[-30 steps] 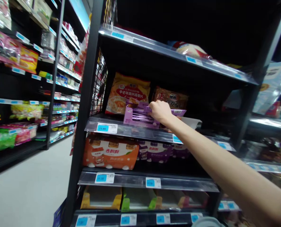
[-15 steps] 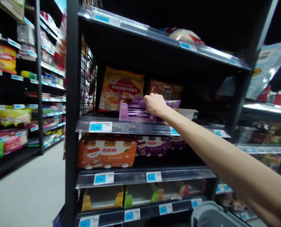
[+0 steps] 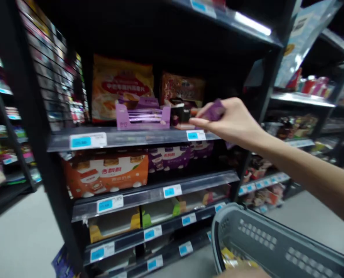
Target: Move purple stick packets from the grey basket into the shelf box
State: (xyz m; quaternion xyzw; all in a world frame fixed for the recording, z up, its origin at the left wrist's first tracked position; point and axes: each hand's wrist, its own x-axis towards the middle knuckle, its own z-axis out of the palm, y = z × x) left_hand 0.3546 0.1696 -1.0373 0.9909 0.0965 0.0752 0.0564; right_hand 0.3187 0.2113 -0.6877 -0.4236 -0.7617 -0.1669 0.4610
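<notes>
My right hand (image 3: 235, 121) is raised in front of the shelf, its thumb and fingers pinched on a slim purple sachet (image 3: 214, 111). To its left, a lilac display box (image 3: 143, 124) stands on the shelf with several similar purple sachets lying in it. Between hand and box sits a dark pack (image 3: 181, 112). At the bottom edge a part of my left hand (image 3: 243, 272) shows, blurred, beside the grey basket (image 3: 264, 237); its fingers are hidden. Something yellow (image 3: 232, 259) lies inside the basket.
Yellow oatmeal bags (image 3: 121, 87) lean behind the display box. One shelf down are orange milk-tea packs (image 3: 108, 173) and purple packs (image 3: 168, 158). Open trays (image 3: 115, 222) line a lower shelf. A black upright post (image 3: 33, 96) and wire mesh bound the left side.
My right hand has drawn back from the display box to the right, with a purple sachet in it. The view has turned right and down, showing more of the basket and my left hand.
</notes>
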